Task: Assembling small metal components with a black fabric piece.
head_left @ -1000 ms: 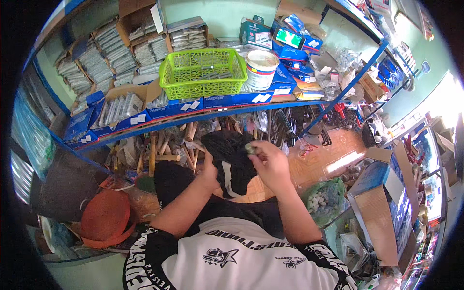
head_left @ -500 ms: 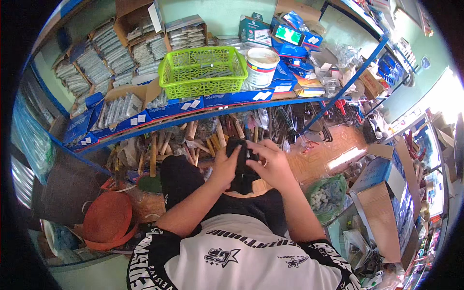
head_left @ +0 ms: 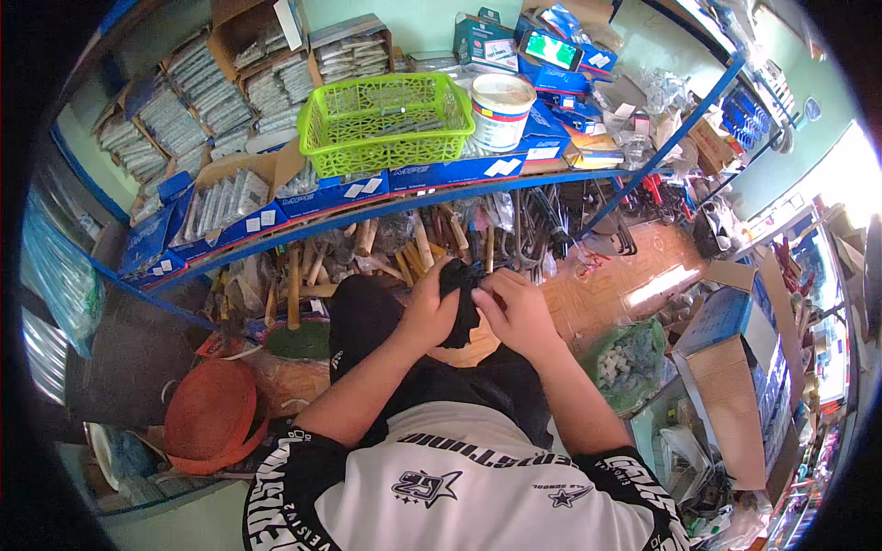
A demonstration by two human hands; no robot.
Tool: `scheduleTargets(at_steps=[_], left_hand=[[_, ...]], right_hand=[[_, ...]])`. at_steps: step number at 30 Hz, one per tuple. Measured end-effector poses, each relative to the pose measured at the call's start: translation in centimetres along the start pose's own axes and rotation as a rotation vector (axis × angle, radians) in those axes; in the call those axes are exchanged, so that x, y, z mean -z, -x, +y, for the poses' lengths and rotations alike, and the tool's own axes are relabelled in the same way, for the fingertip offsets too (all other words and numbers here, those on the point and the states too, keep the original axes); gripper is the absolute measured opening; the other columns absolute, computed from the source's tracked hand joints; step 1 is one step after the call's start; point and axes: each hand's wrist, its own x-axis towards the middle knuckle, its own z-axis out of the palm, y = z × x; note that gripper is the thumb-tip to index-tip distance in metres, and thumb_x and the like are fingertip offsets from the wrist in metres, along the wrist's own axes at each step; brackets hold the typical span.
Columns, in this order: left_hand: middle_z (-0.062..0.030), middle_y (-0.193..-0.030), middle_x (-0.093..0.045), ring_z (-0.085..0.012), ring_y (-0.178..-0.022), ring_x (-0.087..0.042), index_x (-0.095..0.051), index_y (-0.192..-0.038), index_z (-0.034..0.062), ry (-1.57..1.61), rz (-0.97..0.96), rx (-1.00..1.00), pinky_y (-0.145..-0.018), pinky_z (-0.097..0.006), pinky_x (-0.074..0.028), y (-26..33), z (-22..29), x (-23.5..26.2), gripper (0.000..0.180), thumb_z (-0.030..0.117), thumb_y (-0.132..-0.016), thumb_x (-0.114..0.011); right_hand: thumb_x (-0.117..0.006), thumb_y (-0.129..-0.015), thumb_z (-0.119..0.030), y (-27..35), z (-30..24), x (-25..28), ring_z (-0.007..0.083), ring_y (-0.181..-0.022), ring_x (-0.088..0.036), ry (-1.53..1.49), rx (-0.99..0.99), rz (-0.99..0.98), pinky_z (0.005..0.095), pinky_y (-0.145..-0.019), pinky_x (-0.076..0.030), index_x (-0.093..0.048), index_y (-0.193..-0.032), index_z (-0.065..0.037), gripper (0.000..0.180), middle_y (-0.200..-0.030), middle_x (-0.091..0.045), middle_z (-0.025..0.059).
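Note:
In front of my lap, between both hands, is a soft black thing (head_left: 460, 298) that looks like bunched cloth; its exact kind I cannot make out. My left hand (head_left: 430, 309) is wrapped round its left side, the thumb along its top. My right hand (head_left: 517, 310) has its fingers curled in at the right edge, thumb and fingertips pressed against the black material. The fingertips are partly hidden.
Ahead, a blue shelf holds a green plastic basket (head_left: 386, 151), a white bucket (head_left: 501, 129), a phone (head_left: 551, 50) and boxes of packaged metal parts. Wooden handles (head_left: 294, 289) stand below. An orange basin (head_left: 209, 413) sits left; a green bag (head_left: 627, 367) and an open carton (head_left: 726, 395) lie right.
The black thing hung down long between my hands; now it is bunched shorter and higher. My right hand's fingers have drawn in and curled more. The whole view has shifted slightly.

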Motion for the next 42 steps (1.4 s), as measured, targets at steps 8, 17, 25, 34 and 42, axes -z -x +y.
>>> scheduleTargets(at_steps=[8, 17, 25, 34, 42], left_hand=[[-0.0153, -0.113, -0.063, -0.0209, -0.107, -0.061, -0.053, -0.127, 0.0033, 0.129, -0.310, -0.085, -0.095, -0.034, -0.046, -1.0, 3.5, 2.7, 0.056, -0.009, -0.074, -0.044], [-0.0081, -0.091, -0.069, -0.0148, -0.077, -0.066, -0.065, -0.104, -0.0004, 0.172, -0.086, 0.105, -0.073, -0.029, -0.053, -0.9, 1.8, 3.6, 0.021, 0.001, -0.085, -0.058], [-0.0114, -0.128, -0.059, -0.0307, -0.117, -0.057, -0.052, -0.135, 0.0103, 1.233, 0.235, 0.346, -0.102, -0.047, -0.044, -1.2, -2.6, 12.0, 0.061, 0.056, -0.096, -0.039], [-0.0117, -0.130, -0.054, -0.0295, -0.118, -0.052, -0.050, -0.133, 0.0071, 1.191, 0.200, -0.017, -0.102, -0.045, -0.040, 5.8, -5.0, 26.2, 0.058, 0.049, -0.093, -0.047], [-0.0093, -0.135, -0.051, -0.0269, -0.123, -0.049, -0.046, -0.136, 0.0072, 1.223, 0.179, -0.083, -0.107, -0.043, -0.036, 7.8, -6.4, 27.1, 0.056, 0.045, -0.094, -0.048]], right_hand=[[-0.066, -0.088, -0.006, 0.3, -0.2, -0.9, 0.0139, -0.068, -0.064, -0.673, -0.416, 0.108, 0.0266, -0.061, -0.050, -0.061, -0.098, 0.002, 0.014, -0.076, -0.063, 0.0093], [-0.066, -0.087, -0.004, -1.5, -2.2, -0.6, 0.0228, -0.074, -0.066, -0.183, -0.015, 0.137, 0.0290, -0.064, -0.053, -0.062, -0.102, 0.001, 0.017, -0.086, -0.064, 0.0128], [-0.068, -0.086, -0.011, -15.5, -1.5, 4.7, 0.0229, -0.068, -0.064, -0.094, 0.095, 0.229, 0.0336, -0.065, -0.050, -0.067, -0.097, 0.001, 0.016, -0.077, -0.066, 0.0129], [-0.059, -0.089, -0.043, -29.7, 2.1, 3.0, 0.0406, -0.074, -0.067, 0.238, -0.141, 0.286, 0.0482, -0.070, -0.052, -0.069, -0.080, 0.001, 0.047, -0.075, -0.065, 0.0262], [-0.061, -0.084, -0.016, -35.4, 12.1, 8.9, 0.0249, -0.083, -0.066, 0.293, -0.119, -0.868, 0.0388, -0.072, -0.052, -0.067, -0.102, 0.003, 0.026, -0.094, -0.071, 0.0129]])
